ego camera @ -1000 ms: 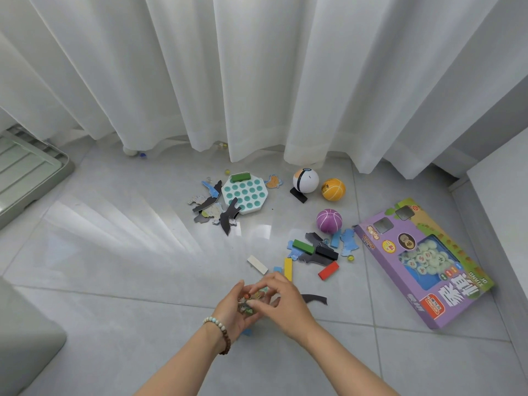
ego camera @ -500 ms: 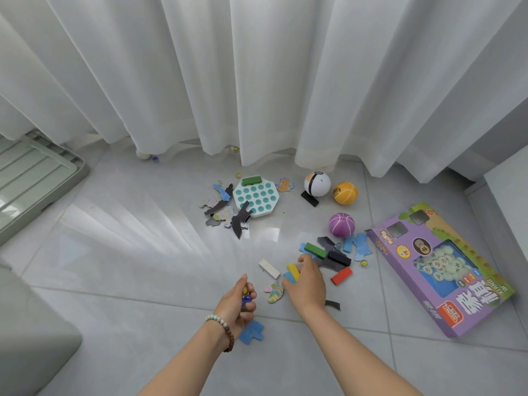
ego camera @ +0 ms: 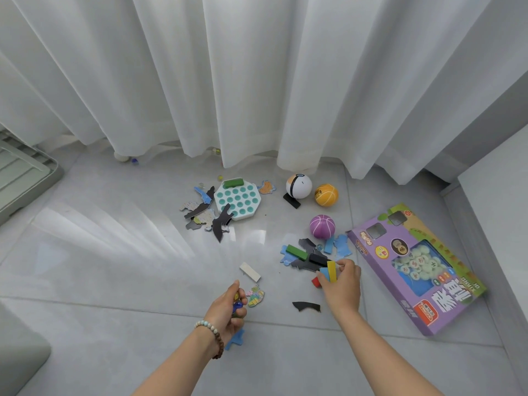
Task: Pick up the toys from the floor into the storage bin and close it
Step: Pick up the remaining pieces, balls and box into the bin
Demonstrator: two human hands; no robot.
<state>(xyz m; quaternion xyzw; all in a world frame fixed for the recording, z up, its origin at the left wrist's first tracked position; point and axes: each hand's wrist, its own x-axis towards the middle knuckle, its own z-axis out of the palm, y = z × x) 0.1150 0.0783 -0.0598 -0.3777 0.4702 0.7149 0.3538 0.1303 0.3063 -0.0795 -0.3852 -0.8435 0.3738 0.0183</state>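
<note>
Head camera is showing the right hand [ego camera: 341,284] pinching a yellow block [ego camera: 331,270] from the floor scatter beside the purple box [ego camera: 380,270], while the left hand [ego camera: 228,307] is curling round marbles [ego camera: 237,304], probably gathering a handful before unloading.

Bright daylight through curtain [ego camera: 257,75]; streaky glare on floor [ego camera: 114,241]; wide-angle edge bending.

Looks down on pale grey glossy floor tiles [ego camera: 100,281] crossed by thin grout lines. Meets white sheer curtains [ego camera: 257,67] from nine through twelve to two o'clock, hanging in deep folds down to the floor. Catches bright fan-shaped streaks of daylight [ego camera: 114,232] on the tiles at nine o'clock. Shows a grey wall [ego camera: 491,138] at two o'clock, a white cabinet top [ego camera: 503,201] at three.
</note>
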